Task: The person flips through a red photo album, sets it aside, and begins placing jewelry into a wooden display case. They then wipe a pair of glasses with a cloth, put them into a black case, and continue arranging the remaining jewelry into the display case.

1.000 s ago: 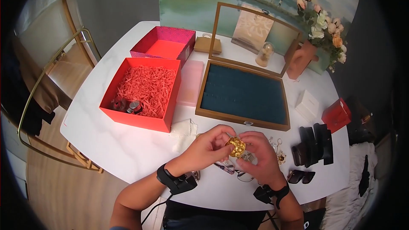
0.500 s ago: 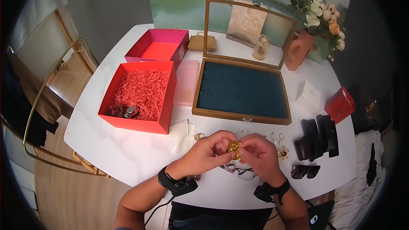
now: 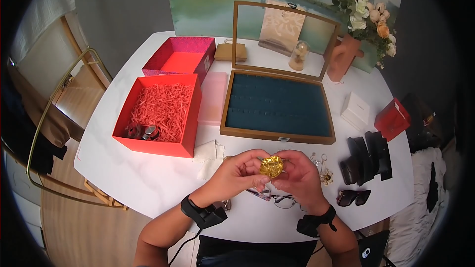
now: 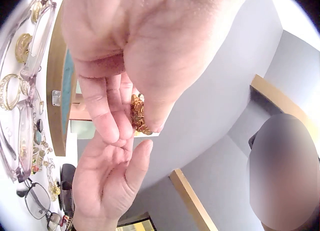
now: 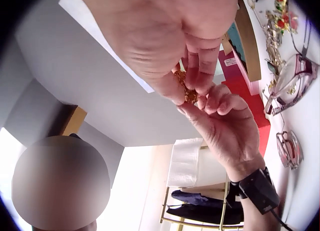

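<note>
Both hands hold one round gold ornament [image 3: 271,166] above the table's front part, its textured face turned up toward the head camera. The left hand [image 3: 238,172] pinches its left edge between thumb and fingers. On the opposite edge the right hand [image 3: 300,178] grips it the same way. In the left wrist view the ornament [image 4: 138,115] shows side-on between thumb and fingers; the right wrist view also shows the ornament [image 5: 187,87] edge-on, with the fingertips of both hands close together around it.
Behind the hands stands a wooden case [image 3: 277,137] with raised glass lid and dark green lining. Left are a red box [image 3: 157,146] of shredded paper and a white cloth [image 3: 209,152]. Glasses [image 3: 284,201], jewelry [image 3: 325,175], sunglasses [image 3: 354,198] and dark cases [image 3: 368,158] lie nearby.
The fingers have shifted on the gold ornament, and its round face now shows more fully between the hands. The head view has moved slightly.
</note>
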The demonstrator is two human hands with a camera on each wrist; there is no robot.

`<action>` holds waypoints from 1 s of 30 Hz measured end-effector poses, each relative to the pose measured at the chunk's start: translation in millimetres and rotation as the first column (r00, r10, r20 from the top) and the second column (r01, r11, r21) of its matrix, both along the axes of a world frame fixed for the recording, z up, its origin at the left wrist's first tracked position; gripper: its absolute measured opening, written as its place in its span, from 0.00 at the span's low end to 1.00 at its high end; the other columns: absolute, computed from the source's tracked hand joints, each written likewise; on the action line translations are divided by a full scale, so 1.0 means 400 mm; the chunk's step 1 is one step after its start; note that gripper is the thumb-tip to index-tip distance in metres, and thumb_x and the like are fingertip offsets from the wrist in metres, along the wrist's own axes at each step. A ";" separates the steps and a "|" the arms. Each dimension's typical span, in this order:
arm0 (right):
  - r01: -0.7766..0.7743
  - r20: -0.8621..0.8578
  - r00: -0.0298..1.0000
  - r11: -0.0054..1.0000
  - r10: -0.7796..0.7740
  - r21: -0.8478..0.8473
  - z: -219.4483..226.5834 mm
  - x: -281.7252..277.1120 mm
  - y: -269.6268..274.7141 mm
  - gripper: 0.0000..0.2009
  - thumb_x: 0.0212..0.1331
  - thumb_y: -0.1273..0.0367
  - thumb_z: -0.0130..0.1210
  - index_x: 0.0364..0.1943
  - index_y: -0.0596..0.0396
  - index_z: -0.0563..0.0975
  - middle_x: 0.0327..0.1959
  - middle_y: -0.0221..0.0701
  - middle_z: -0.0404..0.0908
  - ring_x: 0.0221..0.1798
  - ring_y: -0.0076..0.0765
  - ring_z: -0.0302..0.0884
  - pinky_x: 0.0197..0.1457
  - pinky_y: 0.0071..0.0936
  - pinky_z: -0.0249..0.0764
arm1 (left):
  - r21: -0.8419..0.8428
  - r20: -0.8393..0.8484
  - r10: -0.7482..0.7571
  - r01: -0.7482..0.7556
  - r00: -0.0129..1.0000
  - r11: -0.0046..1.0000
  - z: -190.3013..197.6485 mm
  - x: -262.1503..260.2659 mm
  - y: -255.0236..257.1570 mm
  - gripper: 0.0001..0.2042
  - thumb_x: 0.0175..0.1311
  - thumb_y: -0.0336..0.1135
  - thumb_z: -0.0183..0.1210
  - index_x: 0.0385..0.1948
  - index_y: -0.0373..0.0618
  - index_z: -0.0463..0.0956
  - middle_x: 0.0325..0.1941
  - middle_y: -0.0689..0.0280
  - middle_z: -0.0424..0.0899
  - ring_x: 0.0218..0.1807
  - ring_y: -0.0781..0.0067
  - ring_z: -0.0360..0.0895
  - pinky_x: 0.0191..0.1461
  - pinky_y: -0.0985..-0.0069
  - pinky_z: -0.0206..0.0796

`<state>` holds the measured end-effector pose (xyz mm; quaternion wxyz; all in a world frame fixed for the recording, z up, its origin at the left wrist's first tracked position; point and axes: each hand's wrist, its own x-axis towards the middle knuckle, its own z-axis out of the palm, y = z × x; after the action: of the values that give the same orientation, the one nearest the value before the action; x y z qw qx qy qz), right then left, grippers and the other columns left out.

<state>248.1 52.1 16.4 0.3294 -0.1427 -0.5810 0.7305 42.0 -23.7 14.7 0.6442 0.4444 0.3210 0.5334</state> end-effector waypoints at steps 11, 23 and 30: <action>0.013 -0.051 0.999 0.995 -0.018 -0.101 -0.051 -0.011 -0.005 0.25 0.63 0.77 0.61 0.64 0.59 0.68 0.58 0.34 0.75 0.61 0.29 0.75 0.64 0.28 0.73 | 0.072 -0.170 0.111 -0.100 0.979 0.992 -0.011 0.018 -0.001 0.23 0.63 0.23 0.65 0.60 0.38 0.69 0.38 0.71 0.80 0.41 0.86 0.77 0.45 0.82 0.74; 0.127 0.092 0.987 0.991 -0.131 0.051 0.068 0.028 0.041 0.23 0.62 0.78 0.61 0.60 0.57 0.69 0.55 0.33 0.76 0.54 0.27 0.79 0.59 0.24 0.76 | 0.170 -0.227 0.214 -0.178 0.950 0.969 -0.020 0.013 -0.005 0.25 0.63 0.25 0.65 0.61 0.41 0.68 0.32 0.72 0.77 0.36 0.85 0.74 0.43 0.82 0.69; -0.195 0.578 0.480 0.562 -0.660 0.804 0.166 0.102 0.339 0.24 0.49 0.68 0.71 0.52 0.61 0.79 0.44 0.40 0.81 0.43 0.40 0.82 0.48 0.31 0.78 | 0.163 -0.215 0.168 -0.134 0.962 0.978 -0.006 0.010 -0.009 0.20 0.69 0.27 0.60 0.61 0.42 0.67 0.34 0.71 0.77 0.36 0.85 0.73 0.42 0.83 0.68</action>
<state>289.0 187.5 82.6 0.1395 -0.4059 -0.8884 0.1630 46.0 -27.1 12.1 0.5260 0.5229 0.3859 0.5487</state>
